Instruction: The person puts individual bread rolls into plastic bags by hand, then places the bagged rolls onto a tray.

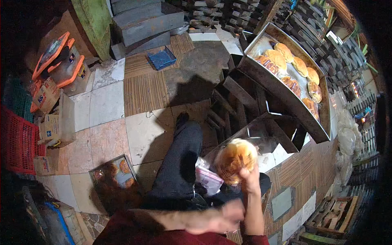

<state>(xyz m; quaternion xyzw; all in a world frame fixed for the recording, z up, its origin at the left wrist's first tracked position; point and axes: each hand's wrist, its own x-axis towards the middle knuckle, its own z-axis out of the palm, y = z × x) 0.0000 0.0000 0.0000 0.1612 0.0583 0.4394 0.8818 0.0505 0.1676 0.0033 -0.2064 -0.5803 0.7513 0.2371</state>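
Note:
My right hand (250, 179) is closed on a round golden bun (236, 159) in a clear plastic bag, raised above my lap. The bag's loose end (261, 130) sticks out beyond the bun. Below and left of it, my left hand (224, 216) is smeared by motion near my right forearm, so its fingers cannot be read. On my lap lies a clear packet (209, 181) with a purple-pink edge, close to the bun. Ahead to the right, a large metal tray (292, 107) carries several buns (299, 66), some in shiny plastic.
Dark metal trays (241, 92) are stacked under the bun tray. A smaller tray with buns (125, 165) sits on the tiled floor at left. Further off are a blue tray (162, 59), a red crate (18, 141), cardboard boxes (51, 128) and a wooden crate (332, 214).

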